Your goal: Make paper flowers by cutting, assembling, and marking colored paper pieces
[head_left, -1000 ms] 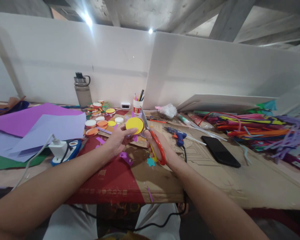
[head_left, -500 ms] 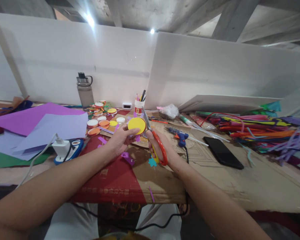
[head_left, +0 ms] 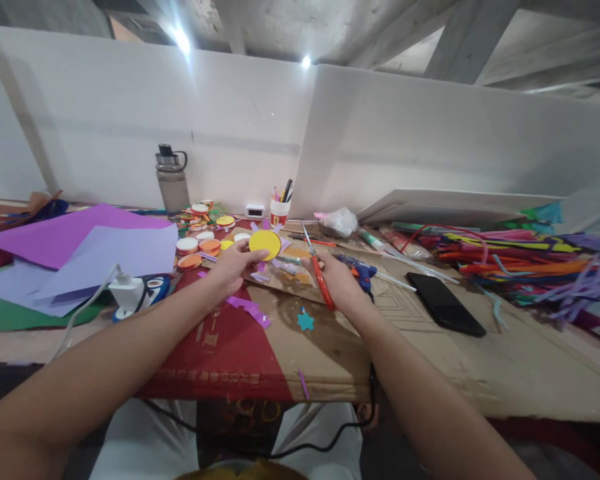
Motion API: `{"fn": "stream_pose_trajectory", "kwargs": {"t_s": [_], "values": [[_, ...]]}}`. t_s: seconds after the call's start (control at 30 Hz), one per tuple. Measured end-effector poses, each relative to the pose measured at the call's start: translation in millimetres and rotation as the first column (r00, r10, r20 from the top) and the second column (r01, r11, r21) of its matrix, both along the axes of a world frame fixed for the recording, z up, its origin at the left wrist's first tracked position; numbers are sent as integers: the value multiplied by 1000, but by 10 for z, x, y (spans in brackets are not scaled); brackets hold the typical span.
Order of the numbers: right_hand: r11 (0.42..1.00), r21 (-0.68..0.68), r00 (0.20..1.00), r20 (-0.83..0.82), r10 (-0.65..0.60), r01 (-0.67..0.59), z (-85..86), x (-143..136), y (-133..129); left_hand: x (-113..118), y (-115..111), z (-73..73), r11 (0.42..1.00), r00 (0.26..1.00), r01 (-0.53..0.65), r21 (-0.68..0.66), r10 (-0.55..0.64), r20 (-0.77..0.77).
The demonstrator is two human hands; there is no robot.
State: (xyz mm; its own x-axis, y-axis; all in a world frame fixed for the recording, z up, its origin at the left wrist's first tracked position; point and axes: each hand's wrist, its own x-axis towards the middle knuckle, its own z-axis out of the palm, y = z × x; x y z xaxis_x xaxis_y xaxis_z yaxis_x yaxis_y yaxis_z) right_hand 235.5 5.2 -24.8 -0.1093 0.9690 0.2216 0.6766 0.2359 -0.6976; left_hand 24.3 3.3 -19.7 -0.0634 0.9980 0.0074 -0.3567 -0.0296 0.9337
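Between the thumb and fingers of my left hand (head_left: 234, 265) is a round yellow disc (head_left: 265, 245), face up, with light purple paper tabs sticking out around its edge. A pair of red-handled scissors (head_left: 321, 277) is in my right hand (head_left: 336, 275), blades pointing up and away, apart from the disc. Purple paper scraps (head_left: 250, 311) lie on the cardboard below my left hand. A small teal flower-shaped cutout (head_left: 305, 319) rests on the cardboard between my forearms.
Round white and orange discs (head_left: 187, 247) lie left of my hands, near purple sheets (head_left: 105, 250). A water bottle (head_left: 173, 187) and a cup of pens (head_left: 280, 212) stand behind. Rightward are a blue glue gun (head_left: 365, 275), a black phone (head_left: 445, 304) and coloured strips (head_left: 520, 257).
My right hand has moved right with the scissors, away from the disc. My left hand has shifted slightly left and up with the disc.
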Motion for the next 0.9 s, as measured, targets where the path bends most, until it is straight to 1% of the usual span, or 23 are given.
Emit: {"fn": "stream_pose_trajectory", "kwargs": {"t_s": [0.03,0.1,0.17,0.23,0.37,0.43,0.6,0.67,0.73,0.77,0.8,0.83,0.87,0.9], "values": [[998,17,986,153,-62,60,-2,32,35,-23,21,2,1000,1000,4,-23,-4,-9],[989,9,915,379,-140,147,-1,74,70,-62,56,7,997,999,36,-62,-38,-34],[982,-17,865,476,-158,189,0,89,74,-97,83,10,994,995,61,-91,-68,-68],[982,-26,843,518,-148,188,-1,91,62,-131,108,12,993,994,54,-104,-64,-94],[983,-39,823,554,-126,177,4,96,42,-198,155,11,995,991,-28,-93,16,-135],[985,-47,808,580,-107,164,2,101,47,-226,173,5,997,986,-48,-62,37,-165],[987,-97,761,648,-32,124,-55,109,80,-262,187,-8,998,975,-25,52,36,-221],[993,-56,734,678,-36,101,-68,110,60,-267,174,5,993,956,-23,119,57,-287],[994,65,711,694,-108,86,-41,102,13,-275,155,27,983,917,-9,185,82,-391],[984,160,726,667,-168,81,-10,90,-16,-279,144,38,977,888,1,212,96,-449],[965,253,763,609,-216,71,33,68,-44,-284,135,49,971,858,14,237,110,-502],[942,332,817,528,-232,54,83,36,-67,-289,126,57,965,829,31,261,121,-546],[926,377,876,442,-195,16,138,-8,-83,-292,118,63,957,807,54,284,126,-578],[921,387,919,375,-118,-40,193,-63,-90,-293,111,67,950,795,80,303,122,-594]]}}
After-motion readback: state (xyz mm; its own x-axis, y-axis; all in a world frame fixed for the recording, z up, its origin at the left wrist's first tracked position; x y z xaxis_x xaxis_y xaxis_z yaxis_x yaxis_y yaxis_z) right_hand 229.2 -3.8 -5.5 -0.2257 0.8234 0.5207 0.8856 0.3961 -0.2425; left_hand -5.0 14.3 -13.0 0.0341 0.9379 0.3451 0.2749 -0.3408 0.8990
